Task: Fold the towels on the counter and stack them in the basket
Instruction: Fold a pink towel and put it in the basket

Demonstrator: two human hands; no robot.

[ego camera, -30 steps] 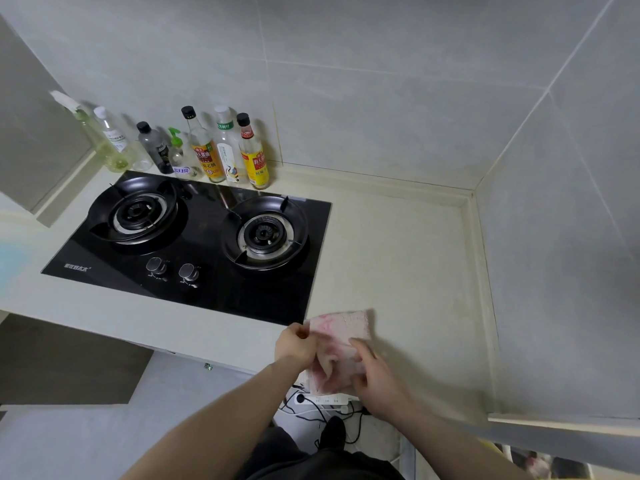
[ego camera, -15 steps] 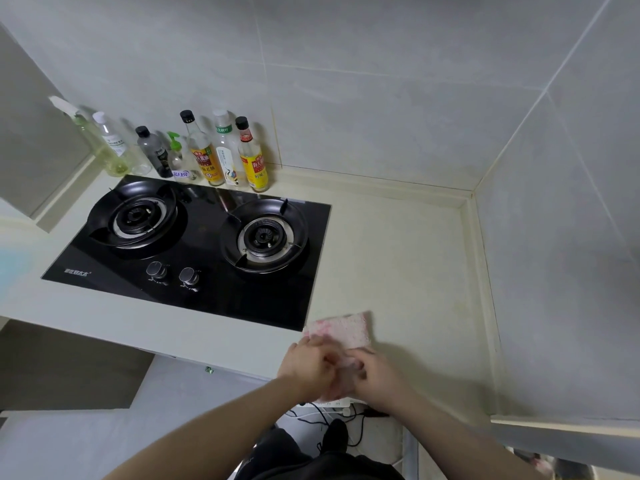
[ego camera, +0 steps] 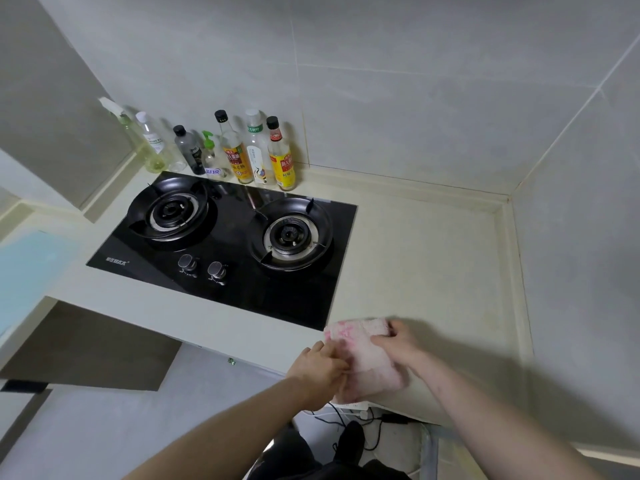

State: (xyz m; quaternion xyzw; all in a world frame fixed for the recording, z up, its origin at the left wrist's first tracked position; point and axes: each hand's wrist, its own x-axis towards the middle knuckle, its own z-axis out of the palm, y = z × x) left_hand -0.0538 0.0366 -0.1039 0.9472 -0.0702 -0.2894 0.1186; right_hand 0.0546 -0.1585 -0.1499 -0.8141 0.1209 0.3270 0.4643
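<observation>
Towel [ego camera: 367,355] lower centre of frame, at counter [ego camera: 433,258] front edge beside black hob [ego camera: 235,244]; near end overhangs, partly covered by both hands. Pink-white, folded, motion-blurred. Left hand [ego camera: 317,370] pinches left edge; right hand [ego camera: 401,344] grips upper right corner. Basket not visible.

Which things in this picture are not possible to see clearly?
- Basket: not in the head view at all.
- Pink towel: motion-blurred; the left hand and right hand cover its side edges, so the fold count is unclear.
- Bottle labels: too small to read.
- Blue sheet: cut by the left edge.
</observation>
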